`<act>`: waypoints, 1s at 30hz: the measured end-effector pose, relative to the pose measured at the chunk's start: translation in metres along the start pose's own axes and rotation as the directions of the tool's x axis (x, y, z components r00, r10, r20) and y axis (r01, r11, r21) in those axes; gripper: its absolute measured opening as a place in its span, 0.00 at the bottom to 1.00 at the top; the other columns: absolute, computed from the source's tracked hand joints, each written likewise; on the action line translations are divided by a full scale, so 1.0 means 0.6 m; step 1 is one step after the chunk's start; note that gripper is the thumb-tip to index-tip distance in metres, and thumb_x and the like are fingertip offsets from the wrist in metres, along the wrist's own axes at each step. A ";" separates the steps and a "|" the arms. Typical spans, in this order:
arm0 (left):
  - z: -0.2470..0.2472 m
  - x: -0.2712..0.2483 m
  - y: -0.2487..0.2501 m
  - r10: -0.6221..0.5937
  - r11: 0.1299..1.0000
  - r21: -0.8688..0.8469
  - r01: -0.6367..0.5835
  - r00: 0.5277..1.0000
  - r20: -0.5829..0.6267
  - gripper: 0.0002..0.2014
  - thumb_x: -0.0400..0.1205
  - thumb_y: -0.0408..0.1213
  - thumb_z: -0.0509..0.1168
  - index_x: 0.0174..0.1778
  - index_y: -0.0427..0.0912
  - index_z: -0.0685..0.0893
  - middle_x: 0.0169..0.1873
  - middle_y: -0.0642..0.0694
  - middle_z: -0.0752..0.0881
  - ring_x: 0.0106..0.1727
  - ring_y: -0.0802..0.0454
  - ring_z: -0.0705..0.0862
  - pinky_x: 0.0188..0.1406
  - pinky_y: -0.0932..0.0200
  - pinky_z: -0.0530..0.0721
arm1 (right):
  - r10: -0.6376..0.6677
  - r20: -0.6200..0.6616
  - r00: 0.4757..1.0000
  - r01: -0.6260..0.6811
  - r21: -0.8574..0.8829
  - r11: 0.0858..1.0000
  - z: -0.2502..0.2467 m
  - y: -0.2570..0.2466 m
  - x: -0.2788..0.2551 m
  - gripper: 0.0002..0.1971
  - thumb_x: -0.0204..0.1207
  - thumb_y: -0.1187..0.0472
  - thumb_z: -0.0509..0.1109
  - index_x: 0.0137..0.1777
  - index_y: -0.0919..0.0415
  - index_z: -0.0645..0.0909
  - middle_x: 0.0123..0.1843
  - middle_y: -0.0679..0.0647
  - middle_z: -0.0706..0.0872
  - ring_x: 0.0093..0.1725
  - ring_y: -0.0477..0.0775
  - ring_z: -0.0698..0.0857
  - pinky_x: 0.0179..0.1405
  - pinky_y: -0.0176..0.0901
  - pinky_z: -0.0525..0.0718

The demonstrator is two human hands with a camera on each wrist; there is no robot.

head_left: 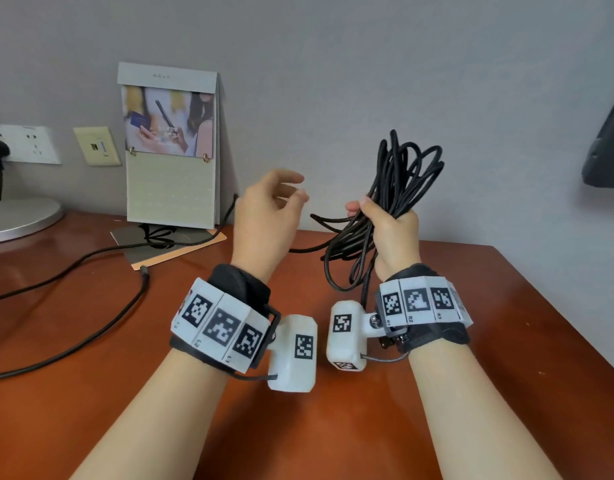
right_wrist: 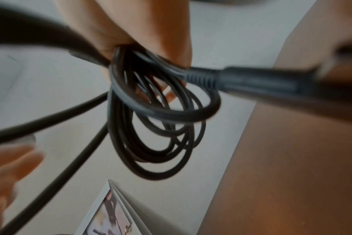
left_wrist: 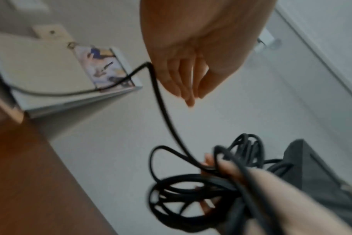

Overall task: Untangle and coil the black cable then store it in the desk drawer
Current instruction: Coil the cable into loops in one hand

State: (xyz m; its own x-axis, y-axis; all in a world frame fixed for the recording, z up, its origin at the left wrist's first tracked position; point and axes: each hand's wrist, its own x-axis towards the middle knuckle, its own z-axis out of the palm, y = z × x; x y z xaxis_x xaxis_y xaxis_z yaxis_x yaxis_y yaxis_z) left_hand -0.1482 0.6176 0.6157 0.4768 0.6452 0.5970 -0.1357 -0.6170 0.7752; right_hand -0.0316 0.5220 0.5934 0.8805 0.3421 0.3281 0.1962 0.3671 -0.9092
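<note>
While my right hand (head_left: 395, 233) clenches the black cable (head_left: 399, 188) as a bundle of loops, the bundle sits in the air to the right of the desk calendar (head_left: 170, 147), over the desk (head_left: 471, 375). Loops fan above and hang below my fist; they are round, smooth, rubbery. A ribbed, moulded plug end (right_wrist: 241, 82) sticks out from the bundle close to the right wrist camera, blurred.

My left hand (head_left: 267, 216) hovers between the calendar and the bundle, fingers relaxed and loosely curled. One strand passes just beside its fingers (left_wrist: 183, 85); whether it touches them I cannot tell.

From the bundle a loose run of cable trails left across the glossy reddish-brown wood, in front of the calendar's base. The calendar stands upright against the grey wall, flat card with two small rings and a printed photo. Left of it: a cream wall plate (head_left: 96, 145), a white socket strip (head_left: 21, 143) with a black plug, a round grey metal base (head_left: 18, 216). Far right of it, a dark object's corner (head_left: 606, 147).
</note>
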 end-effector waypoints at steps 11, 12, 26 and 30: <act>0.012 0.005 -0.069 -0.226 0.971 0.040 0.235 0.960 -0.167 0.16 0.81 0.47 0.66 0.55 0.40 0.72 0.40 0.52 0.77 0.47 0.44 0.83 0.48 0.51 0.82 | 0.031 -0.022 0.999 -0.025 0.205 0.978 -0.015 -0.013 0.010 0.16 0.78 0.67 0.67 0.27 0.65 0.77 0.25 0.52 0.79 0.27 0.49 0.78 0.29 0.39 0.79; 0.011 0.007 -0.072 -0.276 0.960 -0.002 0.279 0.948 -0.156 0.15 0.82 0.47 0.64 0.54 0.40 0.73 0.40 0.53 0.79 0.49 0.42 0.84 0.52 0.46 0.84 | 0.025 -0.009 1.000 -0.023 0.205 0.979 -0.014 -0.013 0.009 0.16 0.78 0.67 0.67 0.27 0.65 0.76 0.25 0.52 0.79 0.26 0.48 0.78 0.28 0.38 0.79; 0.007 0.003 -0.047 -0.262 0.951 -0.137 0.278 0.957 0.122 0.09 0.88 0.34 0.53 0.55 0.38 0.78 0.41 0.49 0.88 0.40 0.52 0.87 0.55 0.52 0.84 | -0.054 0.209 0.976 0.062 -0.031 0.998 0.004 -0.013 -0.009 0.16 0.78 0.65 0.67 0.28 0.67 0.75 0.26 0.53 0.77 0.30 0.47 0.78 0.46 0.42 0.78; 0.027 -0.009 -0.035 -0.168 0.966 -0.165 0.196 0.971 0.173 0.10 0.88 0.33 0.51 0.54 0.37 0.77 0.45 0.46 0.88 0.45 0.54 0.87 0.52 0.60 0.85 | -0.004 0.233 0.972 0.025 -0.087 0.996 0.011 -0.006 -0.013 0.17 0.77 0.63 0.68 0.27 0.67 0.76 0.28 0.53 0.79 0.33 0.49 0.79 0.45 0.48 0.78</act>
State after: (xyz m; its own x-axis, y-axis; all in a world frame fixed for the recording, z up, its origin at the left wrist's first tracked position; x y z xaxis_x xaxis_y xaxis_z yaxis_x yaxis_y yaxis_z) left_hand -0.1342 0.6197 0.5927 0.6359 0.6516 0.4137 -0.1811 -0.3950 0.9006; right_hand -0.0423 0.5237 0.5957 0.7548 0.5327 0.3827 0.2552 0.2990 -0.9195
